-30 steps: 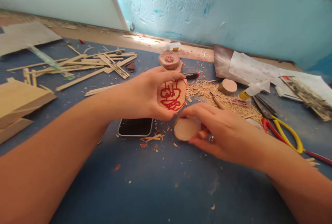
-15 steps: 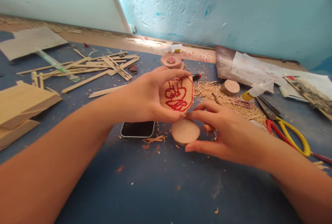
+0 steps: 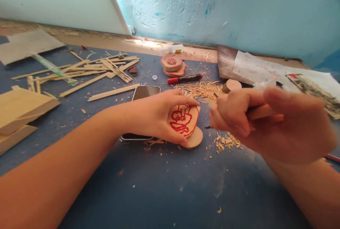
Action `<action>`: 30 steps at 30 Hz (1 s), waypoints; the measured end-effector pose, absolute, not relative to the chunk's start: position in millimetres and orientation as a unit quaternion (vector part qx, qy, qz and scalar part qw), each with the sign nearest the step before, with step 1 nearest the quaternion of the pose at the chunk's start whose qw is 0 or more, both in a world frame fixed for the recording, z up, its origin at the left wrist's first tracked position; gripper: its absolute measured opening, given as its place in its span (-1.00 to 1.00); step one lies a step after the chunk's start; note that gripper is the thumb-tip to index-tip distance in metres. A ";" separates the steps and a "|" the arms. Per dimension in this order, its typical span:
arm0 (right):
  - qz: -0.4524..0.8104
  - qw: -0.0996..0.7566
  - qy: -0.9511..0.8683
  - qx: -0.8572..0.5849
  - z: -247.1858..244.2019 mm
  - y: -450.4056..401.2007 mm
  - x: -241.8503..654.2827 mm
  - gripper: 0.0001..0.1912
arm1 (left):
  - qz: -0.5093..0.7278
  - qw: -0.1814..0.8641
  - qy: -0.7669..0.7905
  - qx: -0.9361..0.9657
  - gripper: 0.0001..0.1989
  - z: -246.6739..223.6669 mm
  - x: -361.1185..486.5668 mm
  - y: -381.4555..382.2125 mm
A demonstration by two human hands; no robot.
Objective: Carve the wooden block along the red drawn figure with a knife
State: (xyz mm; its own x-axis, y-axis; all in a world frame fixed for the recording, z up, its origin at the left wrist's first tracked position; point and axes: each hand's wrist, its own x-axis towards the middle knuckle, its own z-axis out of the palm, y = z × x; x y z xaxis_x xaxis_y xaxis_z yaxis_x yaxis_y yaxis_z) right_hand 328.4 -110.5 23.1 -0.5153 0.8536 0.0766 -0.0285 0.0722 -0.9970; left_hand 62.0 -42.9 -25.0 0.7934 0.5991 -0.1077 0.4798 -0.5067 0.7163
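My left hand [image 3: 156,115] is closed around the edges of a wood slice [image 3: 183,118] marked with a red line drawing. That slice sits over a plain round wood slice [image 3: 196,138], whose right side sticks out beneath it. To the right, my right hand [image 3: 255,119] is raised and partly blurred, its fingers wrapped round the wooden handle of a carving tool [image 3: 261,112]. The tool's thin dark tip [image 3: 208,127] points left toward the slices, apart from them. A phone [image 3: 146,91] lies partly under my left hand.
Behind lie a red-capped marker [image 3: 186,78], wood shavings [image 3: 203,91], stacked red-edged slices [image 3: 171,62] and a small wood piece [image 3: 233,85]. Thin sticks [image 3: 98,68] and wood blocks [image 3: 26,108] are at left. Papers [image 3: 255,66] lie at the back right.
My left hand has lowered the drawn slice onto the plain one. My right hand has moved away to the right and up, and now grips the carving tool.
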 end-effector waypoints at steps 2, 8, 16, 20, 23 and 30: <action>0.615 0.371 -0.613 -0.328 22.6 -116.3 321.3 -0.31 | 0.088 0.392 0.302 0.865 -0.02 -24.2 63.9 -43.7; 0.597 0.409 -0.613 -0.317 13.3 -127.4 306.5 -0.14 | 0.084 0.409 0.315 0.852 -0.03 -26.8 71.5 -44.4; 0.552 0.432 -0.643 -0.309 8.9 -134.2 299.4 -0.15 | 0.064 0.415 0.316 0.851 0.02 -25.3 72.7 -41.9; 0.502 0.435 -0.680 -0.309 13.2 -139.2 295.8 -0.18 | 0.055 0.420 0.308 0.852 -0.02 -22.6 73.1 -42.0; 0.489 0.430 -0.693 -0.309 13.9 -140.4 294.4 -0.17 | 0.052 0.418 0.308 0.853 -0.03 -22.1 72.9 -41.7; 0.584 0.452 -0.623 -0.256 -2.8 -128.3 301.0 -0.30 | 0.042 0.420 0.301 0.855 -0.05 -20.4 73.4 -40.6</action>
State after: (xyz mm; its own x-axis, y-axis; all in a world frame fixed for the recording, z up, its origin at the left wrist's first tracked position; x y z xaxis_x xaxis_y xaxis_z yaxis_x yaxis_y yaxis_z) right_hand 301.0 -128.3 -2.8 -0.4591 0.8482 0.2641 -0.2093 0.1857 -0.9601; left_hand 73.4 -40.6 -20.4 0.8155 0.5497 -0.1810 0.4792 -0.4661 0.7437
